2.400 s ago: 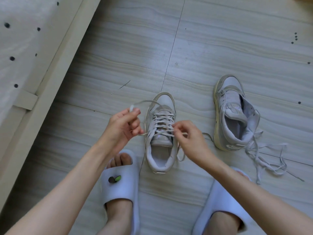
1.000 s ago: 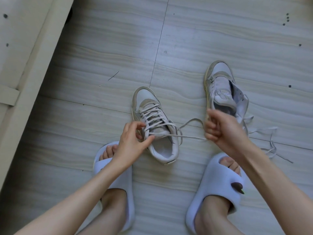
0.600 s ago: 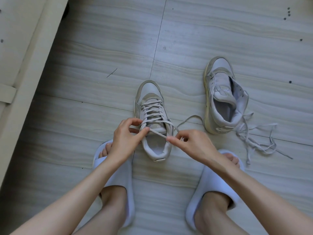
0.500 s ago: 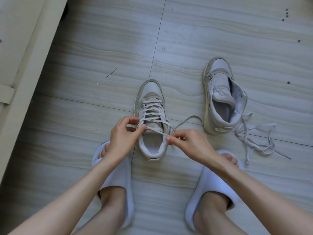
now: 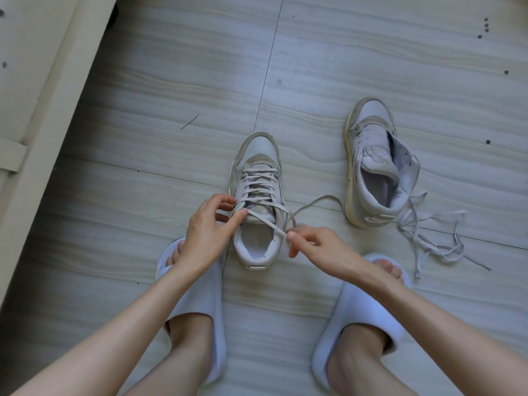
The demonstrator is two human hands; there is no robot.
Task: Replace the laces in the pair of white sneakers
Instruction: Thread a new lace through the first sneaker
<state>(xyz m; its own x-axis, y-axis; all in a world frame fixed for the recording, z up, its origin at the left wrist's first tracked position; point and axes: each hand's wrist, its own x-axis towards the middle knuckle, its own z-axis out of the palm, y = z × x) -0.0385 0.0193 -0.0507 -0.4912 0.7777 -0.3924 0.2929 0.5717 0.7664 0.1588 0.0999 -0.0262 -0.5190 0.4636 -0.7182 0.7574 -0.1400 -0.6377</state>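
- Laced sneaker [image 5: 258,178] stands on the floor [image 5: 143,110] between both hands.
- Left hand [image 5: 207,230] pinches its lace [image 5: 265,221] at the top eyelets.
- Right hand [image 5: 317,247] pinches the lace's end beside the collar.

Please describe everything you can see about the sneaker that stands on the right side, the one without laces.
The unlaced sneaker is a pale grey-white high-top that looks like leather or suede, with a yellowed, worn sole edge. It stands on the floor, toe pointing away from the person. No lace shows in it, the tongue is pushed up and the collar gapes wide. A logo shows at the heel. A loose lace pile lies against its heel side. Neither hand touches it.
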